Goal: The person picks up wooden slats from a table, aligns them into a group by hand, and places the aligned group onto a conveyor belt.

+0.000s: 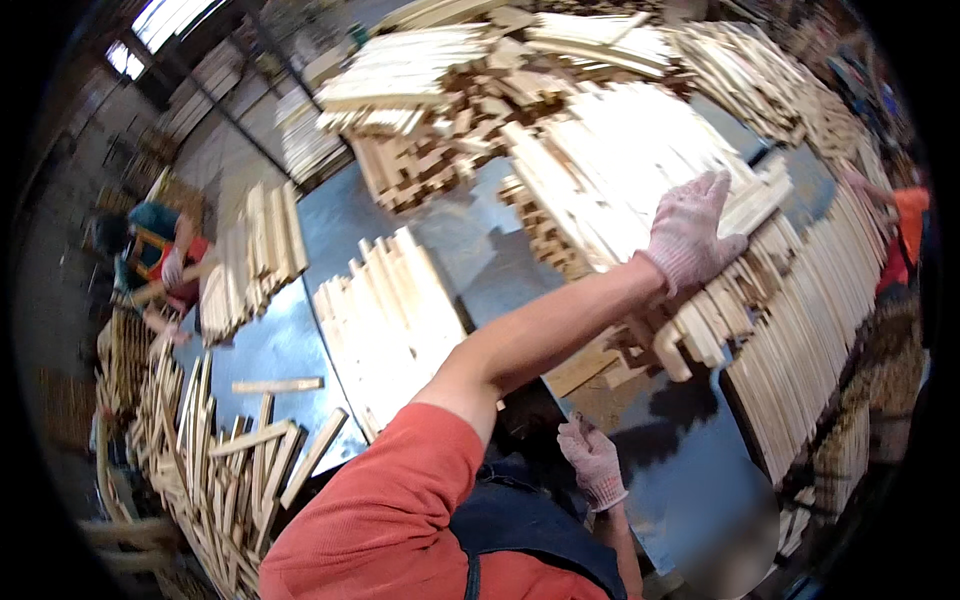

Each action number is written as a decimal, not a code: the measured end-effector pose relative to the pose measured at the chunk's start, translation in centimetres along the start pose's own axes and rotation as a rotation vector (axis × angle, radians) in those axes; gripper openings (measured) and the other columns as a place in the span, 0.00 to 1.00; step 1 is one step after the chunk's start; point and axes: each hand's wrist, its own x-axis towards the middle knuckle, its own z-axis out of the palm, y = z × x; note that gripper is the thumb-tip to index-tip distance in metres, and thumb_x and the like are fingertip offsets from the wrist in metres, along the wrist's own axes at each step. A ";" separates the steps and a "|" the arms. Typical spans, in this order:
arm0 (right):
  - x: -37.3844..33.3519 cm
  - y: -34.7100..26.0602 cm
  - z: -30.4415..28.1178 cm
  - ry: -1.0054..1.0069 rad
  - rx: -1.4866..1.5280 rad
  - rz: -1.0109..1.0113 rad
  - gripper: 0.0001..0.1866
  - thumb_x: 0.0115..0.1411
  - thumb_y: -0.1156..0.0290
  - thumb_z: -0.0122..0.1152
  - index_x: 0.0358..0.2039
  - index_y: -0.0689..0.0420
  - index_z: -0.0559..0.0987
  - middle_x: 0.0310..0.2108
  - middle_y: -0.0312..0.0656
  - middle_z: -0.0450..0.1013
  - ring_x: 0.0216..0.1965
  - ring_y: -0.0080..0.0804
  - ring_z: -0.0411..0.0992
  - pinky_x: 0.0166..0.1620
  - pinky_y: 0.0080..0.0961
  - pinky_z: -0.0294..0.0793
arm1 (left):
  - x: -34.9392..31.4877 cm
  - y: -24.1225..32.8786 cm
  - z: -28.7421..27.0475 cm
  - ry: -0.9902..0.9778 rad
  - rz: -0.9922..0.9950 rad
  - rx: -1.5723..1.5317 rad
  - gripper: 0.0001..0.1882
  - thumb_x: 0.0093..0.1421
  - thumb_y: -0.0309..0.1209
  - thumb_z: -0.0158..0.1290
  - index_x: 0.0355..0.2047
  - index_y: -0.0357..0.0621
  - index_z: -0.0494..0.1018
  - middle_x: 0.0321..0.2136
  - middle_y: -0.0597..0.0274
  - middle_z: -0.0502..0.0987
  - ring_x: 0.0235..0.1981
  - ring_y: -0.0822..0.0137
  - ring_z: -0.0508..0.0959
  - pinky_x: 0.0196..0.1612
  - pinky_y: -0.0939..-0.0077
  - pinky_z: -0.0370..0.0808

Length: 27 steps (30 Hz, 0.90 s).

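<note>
A blue table is spreading beneath everything, its smooth, sheet-like top showing dusty patches and dark stains. On its far half, a large stack of pale, square-edged wooden sticks is standing in layers, its cut ends jutting unevenly — this is where the work is centring. To the right, a long row of similar sticks is lying side by side, curving with the lens. A smaller stack is sitting left of the person's arm, and a loose heap is lying criss-crossed nearer the left edge.

The left hand, in a knitted pinkish glove, is lying over the large stack with fingers extended and thumb apart, gripping nothing. The step looks like arranging or gathering sticks; the next move would be calling for closing around some — or pressing stray ends level. The right hand is hanging near the waist, fingers curling; whether they are gripping anything, I cannot tell.
</note>
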 end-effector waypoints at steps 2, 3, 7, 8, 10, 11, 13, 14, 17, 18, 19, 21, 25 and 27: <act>1.7 0.6 1.1 -0.079 -0.083 0.075 0.31 0.68 0.66 0.68 0.68 0.66 0.74 0.56 0.43 0.81 0.56 0.28 0.77 0.60 0.27 0.75 | -4.8 -3.0 -5.5 0.151 0.028 -0.213 0.41 0.65 0.46 0.60 0.69 0.27 0.65 0.66 0.33 0.72 0.70 0.44 0.70 0.73 0.53 0.66; 2.5 0.7 1.7 -0.110 -0.127 0.110 0.32 0.68 0.66 0.68 0.68 0.66 0.74 0.56 0.44 0.80 0.56 0.28 0.77 0.60 0.26 0.75 | -7.4 -5.8 -8.6 0.189 0.008 -0.215 0.38 0.65 0.43 0.60 0.67 0.28 0.68 0.63 0.33 0.74 0.67 0.43 0.74 0.71 0.51 0.69; 6.1 1.0 5.7 -0.325 -0.310 0.207 0.33 0.68 0.62 0.68 0.69 0.65 0.73 0.58 0.48 0.80 0.58 0.32 0.78 0.63 0.26 0.74 | -18.4 -21.7 -16.9 0.198 -0.516 0.045 0.29 0.67 0.47 0.57 0.55 0.33 0.80 0.48 0.42 0.85 0.51 0.50 0.84 0.60 0.57 0.79; 7.1 2.6 6.9 -0.352 -0.299 0.259 0.35 0.68 0.60 0.68 0.70 0.64 0.72 0.58 0.47 0.80 0.57 0.32 0.78 0.62 0.26 0.74 | -21.6 -27.1 -18.3 0.150 -0.627 0.154 0.29 0.67 0.49 0.57 0.56 0.36 0.80 0.50 0.44 0.85 0.52 0.50 0.84 0.61 0.59 0.78; 9.0 2.3 10.6 -0.455 -0.446 0.317 0.35 0.68 0.60 0.67 0.69 0.66 0.71 0.57 0.47 0.80 0.53 0.30 0.77 0.60 0.25 0.75 | -27.8 -36.2 -21.4 0.045 -0.839 0.325 0.29 0.64 0.53 0.59 0.58 0.48 0.81 0.56 0.48 0.83 0.58 0.48 0.82 0.63 0.59 0.76; 9.4 2.1 12.7 -0.501 -0.500 0.393 0.35 0.68 0.60 0.66 0.69 0.67 0.71 0.56 0.47 0.80 0.52 0.30 0.77 0.59 0.24 0.75 | -30.4 -40.7 -23.0 -0.063 -0.970 0.414 0.30 0.63 0.54 0.60 0.60 0.51 0.80 0.61 0.49 0.80 0.62 0.48 0.79 0.64 0.59 0.75; 11.0 5.7 15.7 -0.476 -0.474 0.351 0.35 0.68 0.60 0.65 0.69 0.68 0.71 0.54 0.46 0.80 0.50 0.30 0.77 0.58 0.22 0.74 | -32.0 -45.2 -25.9 -0.251 -1.014 0.595 0.35 0.64 0.55 0.59 0.66 0.49 0.76 0.65 0.49 0.77 0.65 0.49 0.76 0.68 0.58 0.73; 11.8 6.4 17.4 -0.432 -0.587 0.297 0.29 0.68 0.62 0.62 0.63 0.68 0.75 0.52 0.47 0.80 0.49 0.28 0.76 0.58 0.20 0.72 | -30.6 -46.0 -26.8 -0.338 -1.040 0.641 0.36 0.65 0.54 0.58 0.68 0.49 0.73 0.66 0.49 0.76 0.68 0.49 0.74 0.70 0.57 0.71; 13.5 10.4 19.7 -0.447 -0.692 0.316 0.20 0.71 0.59 0.59 0.50 0.65 0.78 0.61 0.55 0.76 0.62 0.44 0.73 0.68 0.31 0.69 | -28.9 -51.4 -28.2 -0.476 -1.038 0.728 0.41 0.66 0.56 0.57 0.74 0.51 0.65 0.76 0.51 0.60 0.77 0.42 0.56 0.75 0.44 0.58; 13.7 12.6 19.9 -0.437 -0.750 0.228 0.20 0.72 0.58 0.58 0.49 0.64 0.79 0.63 0.56 0.74 0.65 0.48 0.72 0.70 0.33 0.68 | -28.7 -53.1 -28.3 -0.454 -1.007 0.766 0.41 0.65 0.56 0.57 0.73 0.51 0.66 0.75 0.51 0.62 0.77 0.43 0.56 0.74 0.45 0.58; 14.0 14.3 19.9 -0.416 -0.823 0.135 0.23 0.71 0.55 0.59 0.52 0.64 0.79 0.64 0.57 0.73 0.66 0.50 0.71 0.71 0.35 0.67 | -28.5 -54.8 -28.3 -0.426 -0.977 0.805 0.41 0.65 0.56 0.56 0.73 0.51 0.66 0.74 0.51 0.63 0.77 0.45 0.57 0.74 0.46 0.58; 14.7 15.0 21.1 -0.319 -0.894 0.111 0.28 0.70 0.51 0.60 0.57 0.64 0.79 0.67 0.58 0.71 0.69 0.53 0.69 0.73 0.37 0.65 | -26.5 -56.5 -28.8 -0.497 -1.005 0.757 0.38 0.64 0.54 0.55 0.71 0.51 0.69 0.73 0.52 0.64 0.76 0.47 0.58 0.73 0.48 0.59; 15.2 14.8 22.8 -0.094 -0.700 0.362 0.39 0.66 0.45 0.64 0.67 0.62 0.75 0.68 0.58 0.71 0.70 0.52 0.67 0.72 0.38 0.65 | -24.8 -59.2 -28.7 -0.805 -1.051 0.691 0.34 0.60 0.47 0.54 0.66 0.50 0.74 0.71 0.54 0.68 0.74 0.50 0.61 0.71 0.52 0.61; 15.5 13.3 24.1 0.013 -0.519 0.494 0.37 0.65 0.50 0.67 0.67 0.63 0.75 0.63 0.52 0.75 0.57 0.41 0.75 0.59 0.32 0.74 | -26.1 -60.9 -28.4 -0.701 -1.045 0.605 0.31 0.57 0.43 0.55 0.60 0.49 0.79 0.63 0.52 0.77 0.71 0.51 0.66 0.70 0.51 0.62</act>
